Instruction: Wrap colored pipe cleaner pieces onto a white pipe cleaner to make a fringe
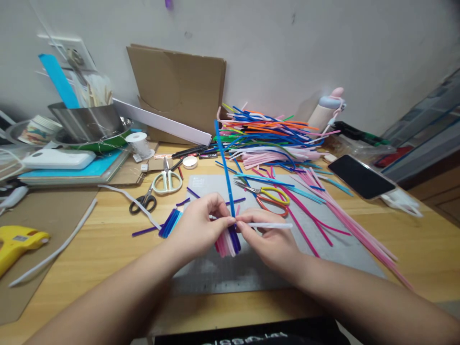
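Observation:
My left hand (199,220) and my right hand (271,237) meet over the grey mat, fingertips pinched together. Between them is a row of folded pipe cleaners (229,243) in pink, white and purple. A long blue pipe cleaner (225,165) rises upright from the pinch. Out to the right, across my right fingers, runs a white pipe cleaner (271,225). My fingers hide how these pieces join. Just left of my left hand lies a second folded bundle (170,223) in blue and purple. Yellow-and-red-handled scissors (271,197) lie open beyond my right hand.
A heap of coloured pipe cleaners (269,139) fills the back. Pink lengths (345,218) spread over the grey mat (323,258). White-handled scissors (166,181) and black-handled scissors (143,203) lie left. A yellow glue gun (19,243) and a phone (361,176) sit at opposite sides.

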A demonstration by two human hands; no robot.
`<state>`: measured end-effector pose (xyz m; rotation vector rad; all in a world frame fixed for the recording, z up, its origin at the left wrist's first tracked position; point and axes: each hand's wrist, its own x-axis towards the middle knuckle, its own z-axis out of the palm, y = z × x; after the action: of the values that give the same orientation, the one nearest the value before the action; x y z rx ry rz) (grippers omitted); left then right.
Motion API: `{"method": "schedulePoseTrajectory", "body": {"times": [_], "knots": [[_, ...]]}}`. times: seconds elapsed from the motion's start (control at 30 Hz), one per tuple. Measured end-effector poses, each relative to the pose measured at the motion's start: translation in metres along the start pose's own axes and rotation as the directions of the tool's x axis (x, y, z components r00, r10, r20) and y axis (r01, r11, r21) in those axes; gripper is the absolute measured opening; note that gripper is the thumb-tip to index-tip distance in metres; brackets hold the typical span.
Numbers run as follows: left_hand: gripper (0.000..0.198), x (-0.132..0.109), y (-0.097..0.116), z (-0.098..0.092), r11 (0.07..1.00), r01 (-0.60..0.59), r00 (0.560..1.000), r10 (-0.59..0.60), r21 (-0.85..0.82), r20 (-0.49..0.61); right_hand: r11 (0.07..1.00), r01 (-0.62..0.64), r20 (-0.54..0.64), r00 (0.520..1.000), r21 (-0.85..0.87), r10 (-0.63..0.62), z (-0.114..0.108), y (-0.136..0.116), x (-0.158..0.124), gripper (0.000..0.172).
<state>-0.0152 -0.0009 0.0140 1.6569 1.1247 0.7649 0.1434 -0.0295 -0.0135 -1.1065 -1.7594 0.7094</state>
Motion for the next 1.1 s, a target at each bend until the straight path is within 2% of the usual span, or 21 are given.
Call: {"method": "schedulePoseTrajectory", "body": {"times": [0.1,0.23,0.4,0.47,0.57,0.63,0.7,0.77,0.83,0.93,1.1], "knots": [[0.019,0.003,-0.003,-0.001,0.987,0.016,0.999,-0.011,-0.161,0.037,0.999,0.029,0.004,1.0,-0.014,-0.029,-0.001,-0.001,0.001,0.011],[0.024,0.008,-0.007,-0.003,0.951,0.104,0.99,-0.072,-0.292,0.117,0.998,0.059,0.055,0.997,-0.009,-0.059,-0.002,-0.001,0.001,0.012],[0.028,0.014,-0.015,-0.005,0.918,0.162,0.973,-0.088,-0.363,0.211,0.996,0.09,0.113,0.99,-0.004,-0.089,-0.002,0.002,0.001,0.013],[0.026,0.014,-0.017,-0.006,0.926,0.166,0.97,-0.092,-0.34,0.225,0.999,0.037,0.127,0.991,0.018,-0.039,0.0,0.005,0.002,0.011],[0.018,0.013,-0.017,-0.008,0.962,0.171,0.971,-0.128,-0.213,0.201,0.983,-0.134,0.139,0.984,0.127,0.116,0.003,0.012,0.004,0.01],[0.017,0.011,-0.016,-0.01,0.973,0.213,0.962,-0.193,-0.086,0.193,0.931,-0.25,0.159,0.964,0.265,0.214,0.007,0.016,0.005,0.012],[0.021,0.01,-0.017,-0.011,0.968,0.25,0.948,-0.238,-0.031,0.212,0.856,-0.328,0.181,0.944,0.401,0.276,0.009,0.019,0.006,0.013],[0.024,0.011,-0.019,-0.011,0.966,0.258,0.948,-0.245,-0.037,0.205,0.792,-0.37,0.198,0.929,0.485,0.312,0.012,0.021,0.006,0.015],[0.021,0.013,-0.022,-0.011,0.975,0.205,0.965,-0.185,-0.092,0.184,0.763,-0.398,0.206,0.917,0.51,0.341,0.013,0.02,0.005,0.016],[0.015,0.016,-0.022,-0.008,0.967,0.147,0.981,-0.116,-0.207,0.155,0.748,-0.425,0.21,0.905,0.511,0.37,0.013,0.017,0.005,0.017],[0.012,0.016,-0.017,-0.005,0.956,0.168,0.979,-0.133,-0.24,0.158,0.764,-0.417,0.188,0.908,0.493,0.375,0.013,0.013,0.006,0.017]]}}
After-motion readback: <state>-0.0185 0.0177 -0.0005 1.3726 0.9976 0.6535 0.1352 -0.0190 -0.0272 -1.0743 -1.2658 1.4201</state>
